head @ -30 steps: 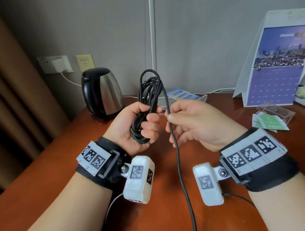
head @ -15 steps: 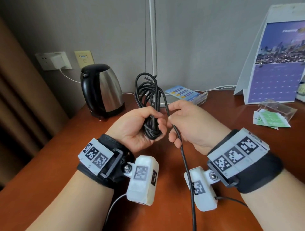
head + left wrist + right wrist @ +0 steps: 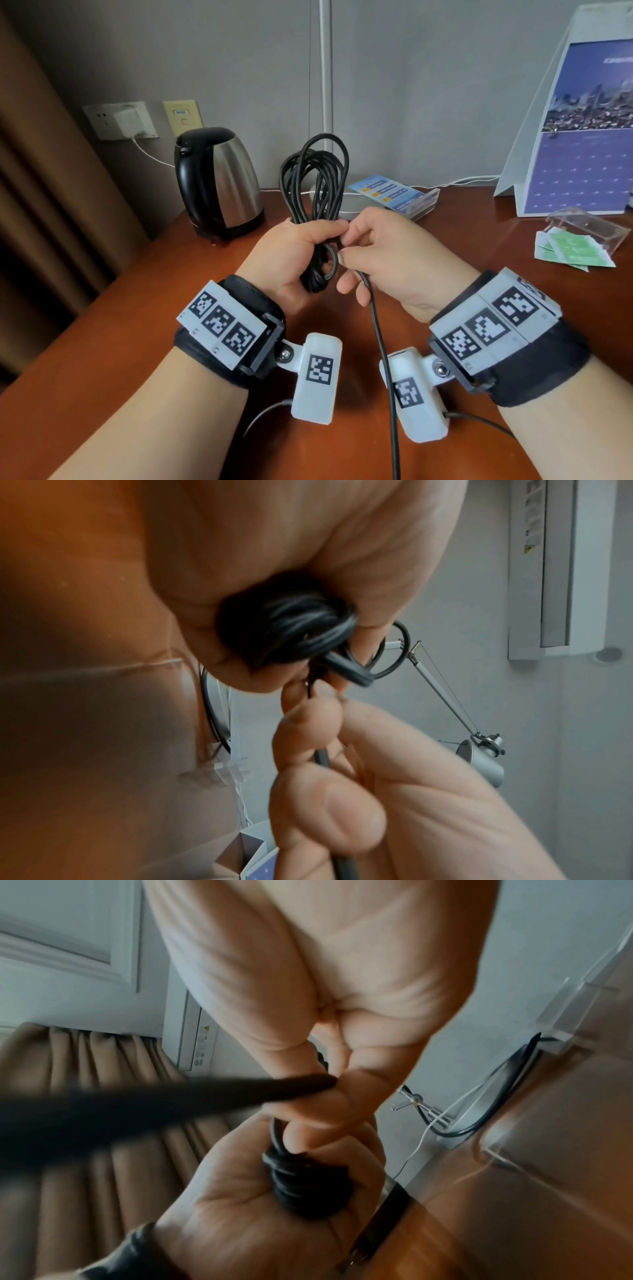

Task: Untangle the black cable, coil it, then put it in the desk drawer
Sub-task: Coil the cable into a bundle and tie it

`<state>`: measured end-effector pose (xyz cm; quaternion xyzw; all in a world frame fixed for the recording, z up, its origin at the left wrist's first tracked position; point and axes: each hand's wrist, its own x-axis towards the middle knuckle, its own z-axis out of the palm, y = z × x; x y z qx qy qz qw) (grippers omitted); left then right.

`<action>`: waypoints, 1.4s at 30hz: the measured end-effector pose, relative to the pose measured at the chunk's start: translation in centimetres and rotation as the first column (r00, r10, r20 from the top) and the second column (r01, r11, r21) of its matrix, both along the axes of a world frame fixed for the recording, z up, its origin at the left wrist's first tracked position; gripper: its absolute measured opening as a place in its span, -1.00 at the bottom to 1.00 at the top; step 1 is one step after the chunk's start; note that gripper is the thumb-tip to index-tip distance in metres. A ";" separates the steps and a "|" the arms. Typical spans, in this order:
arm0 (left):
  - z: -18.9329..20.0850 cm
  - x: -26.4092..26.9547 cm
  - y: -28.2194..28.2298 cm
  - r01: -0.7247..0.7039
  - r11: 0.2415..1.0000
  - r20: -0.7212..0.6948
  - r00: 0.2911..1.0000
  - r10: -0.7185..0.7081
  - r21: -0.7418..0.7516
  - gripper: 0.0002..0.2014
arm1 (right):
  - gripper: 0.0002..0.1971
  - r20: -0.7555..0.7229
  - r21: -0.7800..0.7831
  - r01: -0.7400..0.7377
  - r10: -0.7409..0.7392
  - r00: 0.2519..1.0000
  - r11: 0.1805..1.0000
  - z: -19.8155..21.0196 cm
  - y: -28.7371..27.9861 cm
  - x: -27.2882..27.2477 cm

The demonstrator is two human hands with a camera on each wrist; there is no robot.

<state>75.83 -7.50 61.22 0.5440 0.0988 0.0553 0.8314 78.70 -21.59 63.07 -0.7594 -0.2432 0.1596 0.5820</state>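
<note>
A bundle of black cable point(image 3: 317, 192) is gripped upright in the left hand point(image 3: 291, 253), above the wooden desk point(image 3: 137, 342); the loose tail is pinched by the right hand point(image 3: 387, 253), touching the left; the tail is probably best wound snugly round the bundle's middle, kept taut; open room lies toward the viewer; a kettle point(image 3: 219, 181) stands near on the left; no drawer is seen.
</note>
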 end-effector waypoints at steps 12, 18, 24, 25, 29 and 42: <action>1.9 0.3 4.6 -0.496 0.763 -0.037 0.847 0.530 -0.414 -0.83 | -0.80 -0.295 -0.106 -0.470 0.423 0.857 0.876 -0.6 0.0 -2.0; 1.6 -0.1 3.7 -0.513 0.858 0.014 0.858 0.513 -0.010 -0.78 | -0.73 -0.161 -0.203 -0.553 0.529 0.833 0.808 -0.2 -0.6 -2.1; 1.7 -1.0 2.0 -0.244 0.825 0.073 0.968 0.241 0.510 -0.69 | -0.75 -0.130 -0.288 -0.632 0.624 0.770 0.719 0.8 -1.5 -1.6; 1.6 -1.2 1.6 -0.198 0.835 0.079 0.980 0.184 0.513 -0.60 | -0.76 -0.124 -0.287 -0.629 0.623 0.772 0.723 0.8 -1.6 -1.5; 1.4 -1.5 1.0 -0.027 0.831 0.060 0.998 -0.008 0.556 -0.57 | -0.79 -0.039 -0.281 -0.586 0.601 0.798 0.760 0.9 -1.9 -1.2; 0.6 -1.2 -0.2 0.190 0.892 -0.096 0.982 -0.164 0.411 -0.68 | -0.70 0.377 -0.224 -0.161 0.237 0.895 0.961 0.6 -2.2 1.5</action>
